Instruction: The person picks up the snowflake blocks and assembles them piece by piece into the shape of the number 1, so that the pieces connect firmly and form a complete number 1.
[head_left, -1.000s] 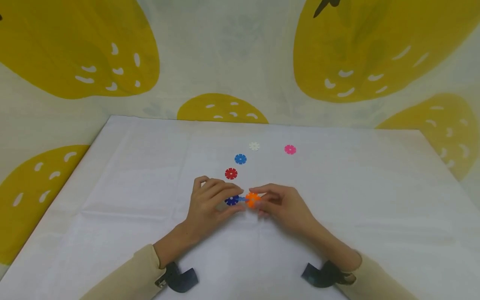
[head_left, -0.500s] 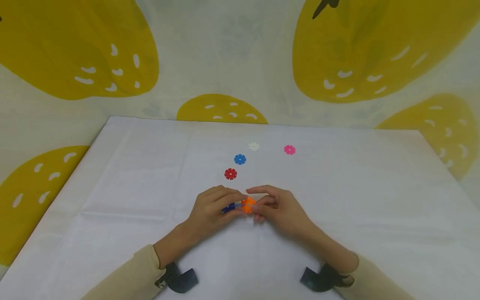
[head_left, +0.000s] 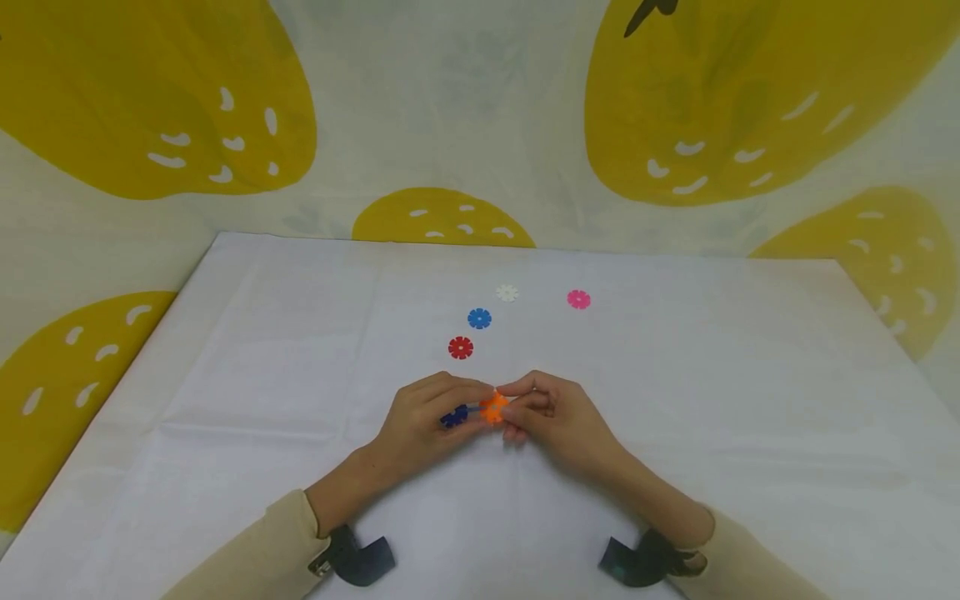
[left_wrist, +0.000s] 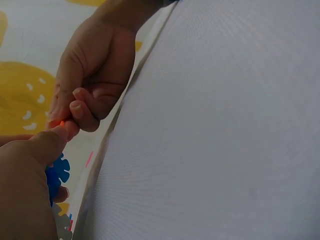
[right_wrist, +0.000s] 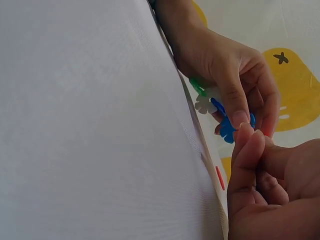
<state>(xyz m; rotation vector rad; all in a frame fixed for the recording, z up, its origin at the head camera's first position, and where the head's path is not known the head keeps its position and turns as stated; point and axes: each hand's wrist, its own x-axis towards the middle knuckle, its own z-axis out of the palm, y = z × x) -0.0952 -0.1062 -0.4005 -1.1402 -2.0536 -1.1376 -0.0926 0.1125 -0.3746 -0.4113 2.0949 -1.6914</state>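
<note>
In the head view, my left hand (head_left: 431, 417) grips a row of linked plastic snowflake discs, thumb on one side and fingers on the other. A dark blue disc (head_left: 454, 416) shows under its fingers. The right wrist view shows more of the row: a green disc (right_wrist: 198, 87), a whitish disc (right_wrist: 205, 104) and a brighter blue disc (right_wrist: 230, 131). At the row's right end, my right hand (head_left: 562, 417) pinches an orange snowflake disc (head_left: 494, 408) between thumb and fingers. Left fingertips touch the orange disc too. Fingers hide where orange and blue meet.
Beyond the hands, a red disc (head_left: 461, 347), a blue disc (head_left: 479, 318), a white disc (head_left: 507, 293) and a pink disc (head_left: 578, 299) lie flat on the white-covered table (head_left: 712, 375). A patterned cloth (head_left: 450, 108) hangs behind the table.
Both hands have shifted slightly toward the person, and the right hand has moved left, bringing the fingertips together at the orange disc. The dark blue disc has tilted. The loose discs lie as before.
</note>
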